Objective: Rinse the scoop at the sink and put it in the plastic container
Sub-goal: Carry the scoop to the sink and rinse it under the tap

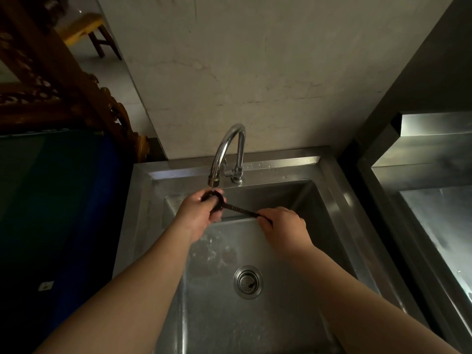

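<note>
Under the faucet (224,154), the left hand (201,210) cupped the dark scoop (217,200) bowl while the right hand (281,223) gripped its handle.

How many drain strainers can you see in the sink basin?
1. The drain strainer sits in the floor of the sink, below and between the two forearms. Nothing suggests another, though the arms hide some floor.
</note>
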